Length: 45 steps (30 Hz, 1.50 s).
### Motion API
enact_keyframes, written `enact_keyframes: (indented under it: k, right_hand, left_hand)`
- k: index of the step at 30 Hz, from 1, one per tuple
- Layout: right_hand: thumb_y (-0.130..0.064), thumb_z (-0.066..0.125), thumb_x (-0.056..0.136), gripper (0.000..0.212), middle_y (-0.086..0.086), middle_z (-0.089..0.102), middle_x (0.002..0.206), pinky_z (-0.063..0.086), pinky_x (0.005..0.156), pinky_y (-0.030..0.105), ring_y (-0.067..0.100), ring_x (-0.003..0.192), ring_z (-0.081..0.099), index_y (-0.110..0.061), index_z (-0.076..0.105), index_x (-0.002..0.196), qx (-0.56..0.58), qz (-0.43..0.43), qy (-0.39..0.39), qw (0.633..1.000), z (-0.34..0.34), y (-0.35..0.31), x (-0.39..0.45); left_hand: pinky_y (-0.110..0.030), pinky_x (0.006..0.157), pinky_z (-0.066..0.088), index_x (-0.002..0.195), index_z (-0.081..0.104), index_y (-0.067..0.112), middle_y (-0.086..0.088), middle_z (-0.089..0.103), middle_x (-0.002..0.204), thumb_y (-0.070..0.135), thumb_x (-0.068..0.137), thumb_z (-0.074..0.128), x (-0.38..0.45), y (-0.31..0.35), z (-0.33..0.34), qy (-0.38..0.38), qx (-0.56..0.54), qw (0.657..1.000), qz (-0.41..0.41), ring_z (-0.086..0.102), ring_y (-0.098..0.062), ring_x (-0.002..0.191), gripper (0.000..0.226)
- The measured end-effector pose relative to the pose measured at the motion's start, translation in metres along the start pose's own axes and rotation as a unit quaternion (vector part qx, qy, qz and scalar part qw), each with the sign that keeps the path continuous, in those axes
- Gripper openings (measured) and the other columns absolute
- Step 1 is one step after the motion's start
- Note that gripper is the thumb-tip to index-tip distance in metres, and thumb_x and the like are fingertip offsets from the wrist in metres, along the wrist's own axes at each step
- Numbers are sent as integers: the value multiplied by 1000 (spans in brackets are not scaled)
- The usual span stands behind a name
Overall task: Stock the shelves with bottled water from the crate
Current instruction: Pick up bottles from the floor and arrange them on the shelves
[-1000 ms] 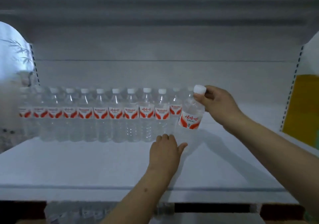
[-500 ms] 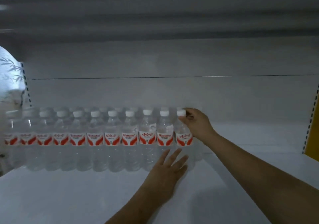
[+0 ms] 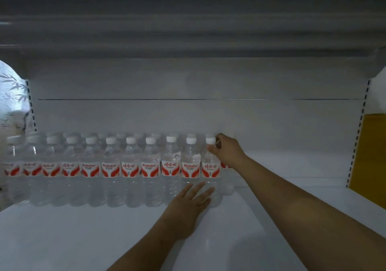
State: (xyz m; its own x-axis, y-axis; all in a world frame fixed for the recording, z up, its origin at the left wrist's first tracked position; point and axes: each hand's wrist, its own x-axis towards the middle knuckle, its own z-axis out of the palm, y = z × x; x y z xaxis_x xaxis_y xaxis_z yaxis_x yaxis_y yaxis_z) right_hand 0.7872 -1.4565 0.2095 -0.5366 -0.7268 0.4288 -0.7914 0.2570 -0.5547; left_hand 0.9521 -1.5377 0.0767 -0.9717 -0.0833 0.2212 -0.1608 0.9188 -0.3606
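Bottles stand in rows along shelf back.

The picture was dim and grey. The white metal shelf showed a soft dark shadow under the right arm. The clear plastic water bottles with red labels looked sharp in the middle — but blurry at the far left edge. Straight lines bent near the corners — the wide lens did that.
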Motion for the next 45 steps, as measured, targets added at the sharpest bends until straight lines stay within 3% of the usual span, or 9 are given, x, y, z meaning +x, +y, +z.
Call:
enact_keyframes:
  k: [4, 11, 16, 22, 25, 28, 32, 36, 45]
  right_hand:
    - [-48, 54, 95, 61, 14, 53, 133, 44, 86, 29, 26, 111, 57, -5, 45, 138, -30, 15, 8, 999, -13, 3, -21]
    - [-53, 43, 98, 63, 11, 48, 144, 39, 105, 33, 25, 127, 50, -10, 41, 144, -10, 26, 63, 998, -80, 33, -103]
    - [-54, 39, 99, 63, 7, 50, 143, 39, 101, 31, 23, 124, 52, -11, 42, 144, -79, 77, 98, 989, -154, 79, -172]
    - [-44, 42, 101, 43, 8, 62, 97, 34, 69, 30, 28, 94, 58, -6, 61, 108, -148, 184, 238, 942, -231, 165, -271]
    - [-39, 43, 100, 32, 6, 59, 89, 31, 67, 30, 26, 88, 57, -12, 58, 93, -146, 282, 290, 903, -236, 236, -340]
    - [-34, 42, 97, 37, 17, 66, 101, 38, 73, 33, 30, 97, 60, -4, 62, 100, -134, 398, 273, 866, -207, 319, -427]
    - [-32, 47, 98, 41, 19, 59, 119, 41, 77, 30, 34, 113, 57, -1, 53, 124, -76, 603, 92, 789, -118, 415, -571]
    - [-28, 49, 99, 38, 20, 55, 130, 39, 79, 26, 33, 118, 54, 4, 51, 120, -18, 698, -64, 713, -8, 459, -683]
    - [-41, 70, 85, 69, 19, 50, 126, 47, 94, 41, 36, 115, 54, 0, 41, 132, -7, 736, -40, 676, 142, 523, -732]
  left_hand:
    - [-37, 118, -9, 155, 18, 25, -2, 4, 164, 24, 99, 41, 1, 32, -26, 5, -75, 996, -43, 1, -21, 151, 61]
    - [-28, 99, 42, 147, 39, 27, 2, 51, 139, 39, 101, 39, 21, 123, -75, 136, -309, 936, -99, 49, -15, 123, 47]
    - [-27, 86, 48, 127, 56, 29, 11, 59, 115, 34, 99, 43, 38, 227, -96, 171, -380, 909, -9, 56, -6, 101, 32]
    - [-32, 77, 52, 121, 58, 27, 8, 60, 109, 34, 99, 44, 24, 388, -51, 14, -417, 888, 191, 59, -10, 89, 27]
    - [-24, 86, 47, 135, 51, 28, 7, 55, 130, 31, 100, 47, 7, 452, 6, -117, -424, 873, 208, 57, -12, 102, 35]
    - [-28, 82, 47, 134, 51, 20, -6, 52, 133, 24, 98, 49, -9, 498, 55, -242, -390, 861, 219, 58, -20, 104, 37]
    - [-36, 94, 49, 130, 52, 15, -7, 56, 127, 30, 95, 53, -24, 551, 105, -390, -357, 821, 214, 57, -22, 109, 38]
    - [-21, 88, 43, 126, 57, 15, -2, 60, 124, 23, 96, 55, -28, 583, 135, -460, -372, 788, 171, 57, -16, 105, 31]
    - [-41, 99, 47, 132, 51, 16, -9, 56, 131, 35, 95, 52, -26, 598, 193, -466, -387, 794, 38, 56, -27, 116, 42]
